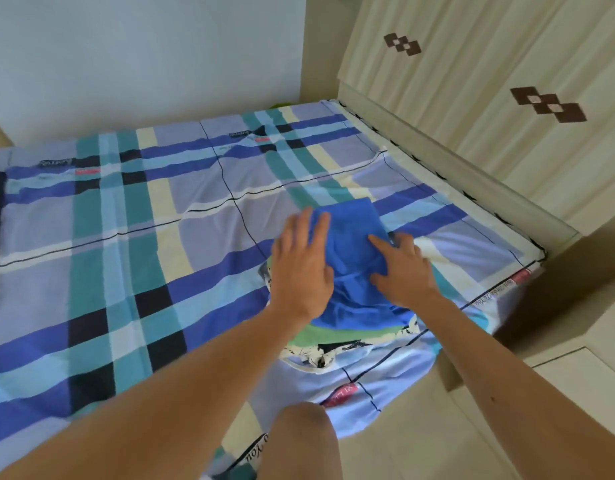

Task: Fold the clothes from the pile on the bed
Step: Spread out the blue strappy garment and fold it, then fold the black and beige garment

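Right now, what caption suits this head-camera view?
Left hand and right hand press a blue garment atop other clothes on the bed.

The cloth (347, 233) lies on a stack (337, 342) at the bed's (126, 254) near right corner, left hand (301, 268) and right hand (403, 271) on it. Right of the bed stands a wardrobe (489, 109).

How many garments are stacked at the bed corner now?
3: blue garment on top, green garment beneath it, black-and-white garment at the bottom; more may be hidden.

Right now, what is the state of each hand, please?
Left hand: open, flat on the blue garment.
Right hand: open, pressing the same garment.
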`<state>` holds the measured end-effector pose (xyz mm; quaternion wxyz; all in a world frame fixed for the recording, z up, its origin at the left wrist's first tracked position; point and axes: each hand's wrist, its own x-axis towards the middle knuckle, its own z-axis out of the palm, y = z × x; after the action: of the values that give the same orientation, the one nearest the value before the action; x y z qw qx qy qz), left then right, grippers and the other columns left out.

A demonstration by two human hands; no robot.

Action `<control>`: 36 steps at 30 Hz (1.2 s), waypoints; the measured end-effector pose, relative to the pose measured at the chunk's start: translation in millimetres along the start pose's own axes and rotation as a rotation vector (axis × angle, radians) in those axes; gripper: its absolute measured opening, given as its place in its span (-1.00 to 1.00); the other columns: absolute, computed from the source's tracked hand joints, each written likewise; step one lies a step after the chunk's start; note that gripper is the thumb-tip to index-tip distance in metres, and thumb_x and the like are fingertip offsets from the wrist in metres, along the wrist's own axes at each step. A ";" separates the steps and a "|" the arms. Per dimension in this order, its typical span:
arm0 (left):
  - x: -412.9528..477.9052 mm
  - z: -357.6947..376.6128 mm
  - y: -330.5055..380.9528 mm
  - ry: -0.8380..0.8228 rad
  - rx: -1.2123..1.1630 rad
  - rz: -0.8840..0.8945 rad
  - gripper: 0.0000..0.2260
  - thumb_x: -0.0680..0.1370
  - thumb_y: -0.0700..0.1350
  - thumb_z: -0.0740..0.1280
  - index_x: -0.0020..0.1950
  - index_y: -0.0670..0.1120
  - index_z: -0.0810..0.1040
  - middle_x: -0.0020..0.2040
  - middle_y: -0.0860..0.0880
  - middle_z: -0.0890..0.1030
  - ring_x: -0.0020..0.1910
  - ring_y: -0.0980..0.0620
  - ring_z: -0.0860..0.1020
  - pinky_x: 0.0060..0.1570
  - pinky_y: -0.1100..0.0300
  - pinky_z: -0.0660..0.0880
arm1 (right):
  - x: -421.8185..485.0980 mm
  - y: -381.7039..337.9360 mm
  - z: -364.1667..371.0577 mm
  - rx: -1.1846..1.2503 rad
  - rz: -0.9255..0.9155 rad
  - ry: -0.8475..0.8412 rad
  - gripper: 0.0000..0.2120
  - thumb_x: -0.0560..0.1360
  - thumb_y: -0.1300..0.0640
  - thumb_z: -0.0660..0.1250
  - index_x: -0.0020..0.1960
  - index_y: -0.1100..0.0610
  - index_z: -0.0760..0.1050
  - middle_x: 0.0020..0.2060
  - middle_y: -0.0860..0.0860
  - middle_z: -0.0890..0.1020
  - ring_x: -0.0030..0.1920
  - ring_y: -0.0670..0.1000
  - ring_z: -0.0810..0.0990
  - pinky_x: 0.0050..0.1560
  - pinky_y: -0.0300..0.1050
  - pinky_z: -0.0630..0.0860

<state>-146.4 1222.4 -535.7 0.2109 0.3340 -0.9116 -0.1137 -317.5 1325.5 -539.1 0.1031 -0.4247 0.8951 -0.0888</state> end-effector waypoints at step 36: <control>6.6 74.3 36.2 -0.340 -0.906 -0.530 -0.38 0.35 0.47 0.21 0.09 -0.03 0.43 0.01 -0.08 0.61 -0.03 -0.09 0.62 0.08 -0.14 0.56 | 25.4 35.7 28.2 0.049 0.005 0.036 -0.24 0.45 -0.39 0.25 0.56 -0.21 0.12 0.59 0.02 -0.03 0.52 0.22 0.07 0.38 0.32 0.30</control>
<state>-205.5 1250.2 -586.8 0.1474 0.4050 -0.6773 -0.5962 -352.4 1325.9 -577.8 0.0975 -0.4181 0.8955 -0.1178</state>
